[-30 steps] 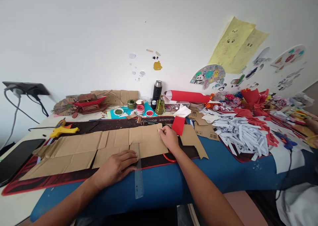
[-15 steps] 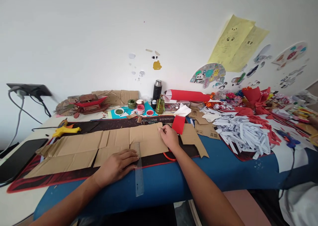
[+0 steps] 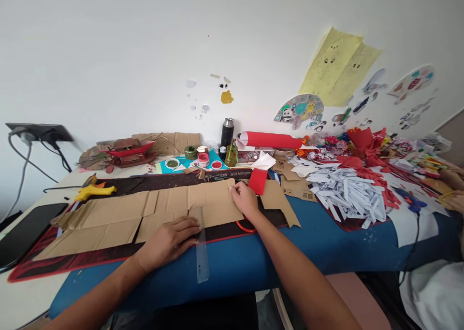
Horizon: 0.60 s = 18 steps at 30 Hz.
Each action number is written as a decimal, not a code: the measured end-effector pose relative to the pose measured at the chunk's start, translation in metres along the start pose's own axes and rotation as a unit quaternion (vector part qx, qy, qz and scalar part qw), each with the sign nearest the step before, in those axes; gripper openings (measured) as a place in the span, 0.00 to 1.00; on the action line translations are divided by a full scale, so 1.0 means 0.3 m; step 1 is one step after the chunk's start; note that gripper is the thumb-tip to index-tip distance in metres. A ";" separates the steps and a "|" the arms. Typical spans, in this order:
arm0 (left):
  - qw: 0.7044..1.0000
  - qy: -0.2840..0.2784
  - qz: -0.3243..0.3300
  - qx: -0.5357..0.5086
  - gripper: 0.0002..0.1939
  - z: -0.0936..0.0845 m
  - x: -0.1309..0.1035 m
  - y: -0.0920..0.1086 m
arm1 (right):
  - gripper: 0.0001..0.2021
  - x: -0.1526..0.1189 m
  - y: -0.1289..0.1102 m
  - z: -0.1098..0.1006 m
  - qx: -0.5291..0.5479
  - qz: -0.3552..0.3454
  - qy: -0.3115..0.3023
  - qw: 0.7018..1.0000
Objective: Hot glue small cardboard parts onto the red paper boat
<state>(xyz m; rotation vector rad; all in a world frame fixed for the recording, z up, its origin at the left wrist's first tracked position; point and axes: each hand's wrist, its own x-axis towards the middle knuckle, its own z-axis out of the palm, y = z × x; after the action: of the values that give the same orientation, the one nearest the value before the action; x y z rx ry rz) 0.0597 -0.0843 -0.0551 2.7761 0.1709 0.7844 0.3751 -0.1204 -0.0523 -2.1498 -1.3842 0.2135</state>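
Note:
A long piece of creased cardboard (image 3: 170,200) lies across the dark mat. My left hand (image 3: 174,238) rests flat on its lower edge, fingertips at a clear ruler (image 3: 202,252) that hangs over the table's near edge. The ruler's upper part lies on the cardboard. At the cardboard's right end, my right hand (image 3: 242,197) pinches the top corner between thumb and fingers. A red paper piece (image 3: 258,181) lies just beyond that hand. Red scissor handles (image 3: 246,227) show partly beneath the right wrist.
A yellow glue gun (image 3: 94,191) and black phone (image 3: 31,233) are on the left. Paint pots (image 3: 203,160) and a black flask (image 3: 227,134) stand behind. White paper strips (image 3: 348,192) are heaped to the right. Another person's hand (image 3: 453,190) is at the far right.
The view has shifted slightly to the right. Both hands keep nearly the same places on the cardboard. More of the other person's hand shows at the far right.

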 end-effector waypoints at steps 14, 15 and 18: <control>1.000 0.004 0.002 0.006 0.14 0.000 0.002 -0.001 | 0.11 -0.004 -0.008 -0.004 -0.017 0.001 0.006 1.000; 1.000 0.003 0.003 0.004 0.14 -0.001 0.002 -0.001 | 0.11 -0.005 -0.009 -0.005 -0.018 0.000 0.007 1.000; 1.000 0.002 0.001 0.001 0.14 -0.001 0.002 -0.002 | 0.11 -0.006 -0.009 -0.005 -0.021 -0.001 0.008 1.000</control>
<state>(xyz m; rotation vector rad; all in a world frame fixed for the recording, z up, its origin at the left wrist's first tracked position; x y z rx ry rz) 0.0600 -0.0837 -0.0549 2.7766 0.1694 0.7920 0.3728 -0.1217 -0.0500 -2.1793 -1.3941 0.1681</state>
